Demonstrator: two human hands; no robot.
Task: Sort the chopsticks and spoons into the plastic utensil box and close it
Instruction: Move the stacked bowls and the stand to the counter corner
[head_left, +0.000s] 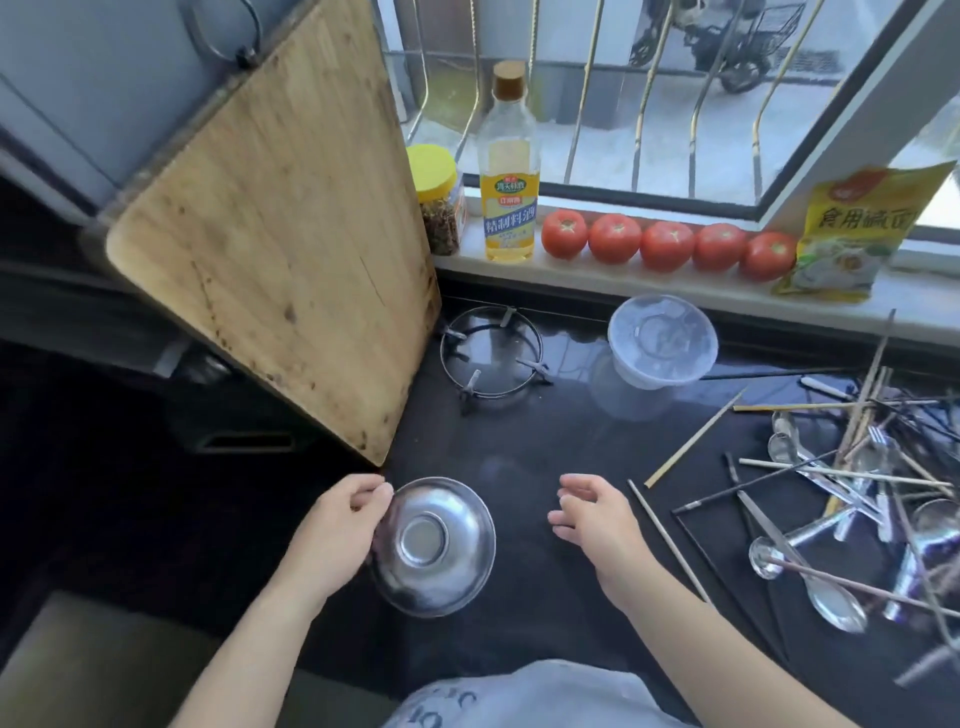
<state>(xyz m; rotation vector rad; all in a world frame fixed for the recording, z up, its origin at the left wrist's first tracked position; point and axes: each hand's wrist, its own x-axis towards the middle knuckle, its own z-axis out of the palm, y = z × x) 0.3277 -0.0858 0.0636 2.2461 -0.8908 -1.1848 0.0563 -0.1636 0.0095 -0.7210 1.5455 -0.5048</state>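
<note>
Dark table (545, 441) under a window: chopsticks (693, 441) and spoons (810, 582) lie heaped, unsorted, at right, the clear plastic box (662, 340) lidded near the sill. Left hand (332, 535) grips an upturned steel bowl (434, 545); right hand (597, 525) hovers released. Sorting seems unstarted; next likely means clearing the bowl, then opening the box.

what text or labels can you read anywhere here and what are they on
"精制料酒": blue band on the cooking wine bottle on the windowsill.
Green oval logo and red patch above it on that bottle: too small to read.
"食用碱面": yellow packet at the right of the sill; last character partly cut off, small print below blurred.
Yellow-lidded jar: label too blurred to read.
Print on the person's white shirt: seen upside down, illegible.
</note>
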